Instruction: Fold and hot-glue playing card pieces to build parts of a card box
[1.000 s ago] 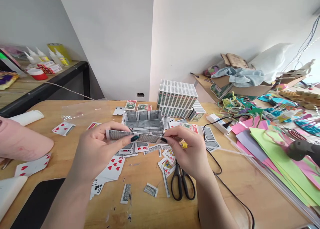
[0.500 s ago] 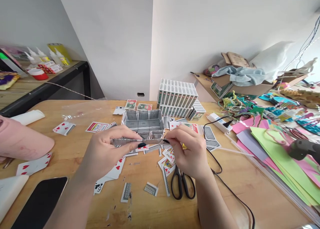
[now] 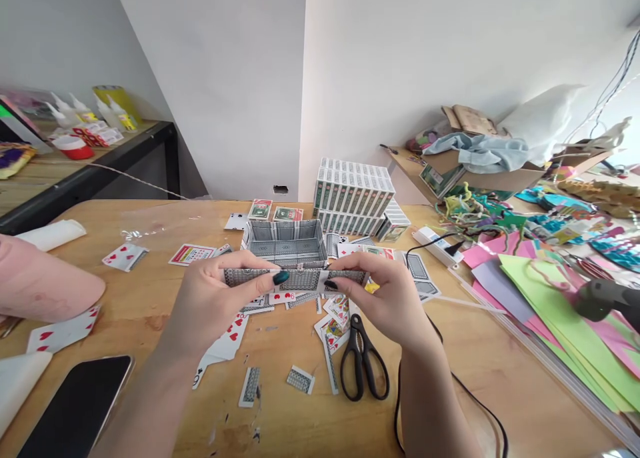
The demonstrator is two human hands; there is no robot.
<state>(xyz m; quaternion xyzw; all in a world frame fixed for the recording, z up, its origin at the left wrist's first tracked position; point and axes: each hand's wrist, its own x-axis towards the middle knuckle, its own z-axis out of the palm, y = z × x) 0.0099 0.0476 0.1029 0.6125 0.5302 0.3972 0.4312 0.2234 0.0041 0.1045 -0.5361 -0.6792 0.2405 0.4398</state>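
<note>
My left hand [image 3: 213, 305] pinches the left part of a long narrow strip of joined playing card pieces [image 3: 301, 281], its grey patterned side towards me. The right part of that strip is between the thumb and fingers of my right hand [image 3: 383, 298]. Just behind it stands an open box made of playing cards [image 3: 285, 230], whose front wall is partly hidden by the strip and my fingers. Black-handled scissors [image 3: 357, 365] lie below my right hand, near cut face cards [image 3: 334, 328]. Heart cards [image 3: 227, 338] lie beside my left wrist.
Stacked card packs [image 3: 354, 191] stand at the back. A phone [image 3: 75, 408] and a pink cylindrical object [image 3: 47, 275] are at left. A black cable [image 3: 470, 398] runs past my right arm towards a power strip [image 3: 437, 245]; coloured paper [image 3: 545, 331] lies at right.
The strip, seen nearly edge-on before, has been tilted so its patterned face shows. My right hand has shifted right along it and its fingers have straightened.
</note>
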